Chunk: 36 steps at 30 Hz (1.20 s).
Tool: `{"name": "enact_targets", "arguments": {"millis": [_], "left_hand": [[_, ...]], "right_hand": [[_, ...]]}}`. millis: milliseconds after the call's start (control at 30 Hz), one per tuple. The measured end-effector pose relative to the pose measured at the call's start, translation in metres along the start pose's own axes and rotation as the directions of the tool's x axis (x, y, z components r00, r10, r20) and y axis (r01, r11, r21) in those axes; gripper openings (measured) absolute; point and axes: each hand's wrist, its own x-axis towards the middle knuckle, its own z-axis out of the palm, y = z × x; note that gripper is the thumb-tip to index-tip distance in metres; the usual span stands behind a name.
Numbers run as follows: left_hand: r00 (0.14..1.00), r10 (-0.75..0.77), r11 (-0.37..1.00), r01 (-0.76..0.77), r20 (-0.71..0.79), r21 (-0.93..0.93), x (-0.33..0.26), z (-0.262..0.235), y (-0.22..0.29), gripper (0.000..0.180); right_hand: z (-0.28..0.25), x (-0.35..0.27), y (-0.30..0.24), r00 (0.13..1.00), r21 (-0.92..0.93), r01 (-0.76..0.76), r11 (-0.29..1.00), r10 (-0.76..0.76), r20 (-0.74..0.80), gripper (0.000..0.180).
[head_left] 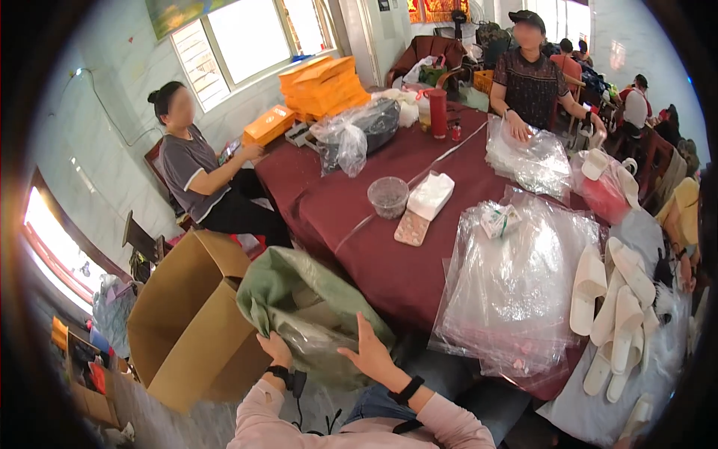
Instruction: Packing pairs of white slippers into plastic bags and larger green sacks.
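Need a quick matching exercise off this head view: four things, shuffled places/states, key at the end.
Things:
1. Green woven sack
2. Cardboard box
3. Orange boxes
4. White slippers

Places/states:
A. Stacked near the window
B. Right of the clear plastic bags
C. In the left hand's grip
D. Standing open on the left, beyond reach of neither column's trick: plain brown

Pairs: 1-C; 2-D; 3-A; 4-B

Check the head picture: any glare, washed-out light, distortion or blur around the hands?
Head view: the window beside the orange boxes is blown out; head view: clear plastic bags carry bright glints; head view: surroundings bend near a black border; head view: left hand, right hand and green sack show no heavy blur.
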Motion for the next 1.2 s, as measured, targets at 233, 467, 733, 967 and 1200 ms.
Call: {"name": "enact_targets", "arguments": {"millis": [233,467,733,967,1200], "left_hand": [[0.999,-0.022,1.0,0.022,0.048,0.004,-0.008,0.005,0.002,0.036],[0.973,-0.012,0.999,0.004,0.232,0.038,-0.011,0.014,0.038,0.05],[0.945,-0.024,0.916,-0.11,0.325,0.386,0.032,0.014,0.031,0.041],[0.957,-0.227,0.951,0.177,0.18,0.255,0.072,0.007,0.046,0.039],[0.949,0.161,0.799,-0.286,0.27,0.529,0.027,0.008,0.081,0.029]], "right_hand": [[0.003,-0.033,0.059,0.963,-0.524,0.062,0.849,0.086,0.253,0.073],[-0.01,-0.039,0.065,0.964,-0.559,0.08,0.825,0.078,0.253,0.072],[0.007,-0.044,0.076,0.895,-0.586,0.291,0.757,0.001,0.446,0.025],[-0.031,-0.055,0.064,0.941,-0.596,0.264,0.758,-0.067,0.331,0.013],[-0.034,-0.06,0.068,0.956,-0.83,0.142,0.539,0.142,0.256,0.021]]}}
